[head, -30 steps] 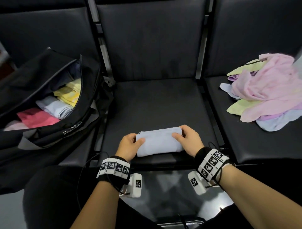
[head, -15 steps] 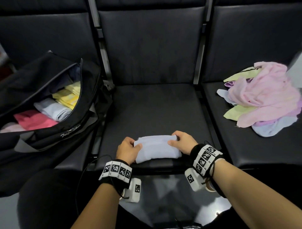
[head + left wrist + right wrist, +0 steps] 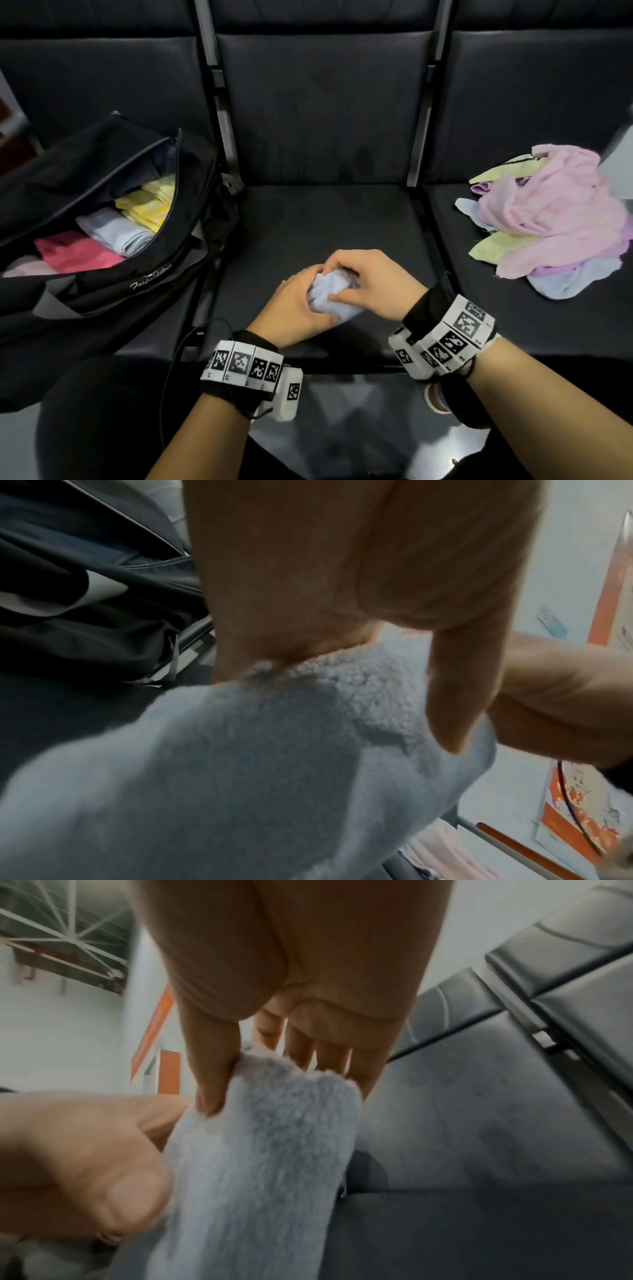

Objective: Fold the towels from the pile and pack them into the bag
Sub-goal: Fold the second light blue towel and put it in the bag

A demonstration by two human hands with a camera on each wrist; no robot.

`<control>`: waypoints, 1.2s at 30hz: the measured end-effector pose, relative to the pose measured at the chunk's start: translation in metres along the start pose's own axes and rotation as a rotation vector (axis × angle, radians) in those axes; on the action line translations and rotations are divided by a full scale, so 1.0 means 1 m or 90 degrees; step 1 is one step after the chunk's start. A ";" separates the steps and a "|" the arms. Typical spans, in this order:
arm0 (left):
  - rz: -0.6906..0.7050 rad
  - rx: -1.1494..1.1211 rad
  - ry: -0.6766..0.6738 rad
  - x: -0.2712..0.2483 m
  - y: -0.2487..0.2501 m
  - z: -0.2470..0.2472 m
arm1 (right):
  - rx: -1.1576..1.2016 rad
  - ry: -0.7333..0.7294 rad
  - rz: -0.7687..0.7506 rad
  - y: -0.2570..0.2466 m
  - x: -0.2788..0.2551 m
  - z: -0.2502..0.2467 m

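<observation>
A folded light-blue towel [image 3: 331,295] is held just above the front of the middle seat [image 3: 329,222], bunched between both hands. My left hand [image 3: 298,310] cups it from the left and below, fingers wrapped round it. My right hand [image 3: 368,284] grips it from the right and above, thumb on its near face. The wrist views show the fluffy towel [image 3: 274,750] [image 3: 260,1150] pinched under each thumb. The open black bag [image 3: 113,246] lies on the left seat with folded yellow, light-blue and pink towels inside. The towel pile [image 3: 551,222] sits on the right seat.
Three dark padded seats stand in a row with metal posts [image 3: 219,113] between their backs. The bag's zip opening faces the middle seat. My dark-clothed knee [image 3: 102,418] is at the lower left, with a cable running from the left wrist band.
The towel lay flat at the seat's front edge with a hand at each end. Both hands have come together and gathered it into a compact bundle, lifted slightly.
</observation>
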State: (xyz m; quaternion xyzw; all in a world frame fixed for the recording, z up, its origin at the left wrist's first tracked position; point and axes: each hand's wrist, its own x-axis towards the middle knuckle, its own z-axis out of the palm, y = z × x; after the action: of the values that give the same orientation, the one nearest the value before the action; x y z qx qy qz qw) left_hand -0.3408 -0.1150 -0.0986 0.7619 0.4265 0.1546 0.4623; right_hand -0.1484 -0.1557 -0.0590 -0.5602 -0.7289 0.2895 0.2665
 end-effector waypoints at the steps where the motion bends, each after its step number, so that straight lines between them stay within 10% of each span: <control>1: -0.003 0.004 0.004 0.000 0.002 -0.001 | -0.026 -0.010 -0.009 -0.007 0.003 -0.003; 11: -0.001 -0.246 0.175 -0.005 0.012 -0.070 | 0.179 0.174 0.023 -0.037 0.064 -0.001; 19: -0.086 -0.447 0.350 -0.011 -0.024 -0.165 | 0.370 -0.143 0.134 -0.068 0.147 0.070; 36: -0.445 -0.778 0.373 0.074 -0.177 -0.305 | 0.463 -0.032 0.238 -0.112 0.349 0.164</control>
State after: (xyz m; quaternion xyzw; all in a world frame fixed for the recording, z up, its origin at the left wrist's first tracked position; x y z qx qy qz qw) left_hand -0.5789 0.1547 -0.0981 0.1189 0.5867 0.4039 0.6917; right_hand -0.4197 0.1397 -0.0691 -0.5449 -0.4709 0.5855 0.3721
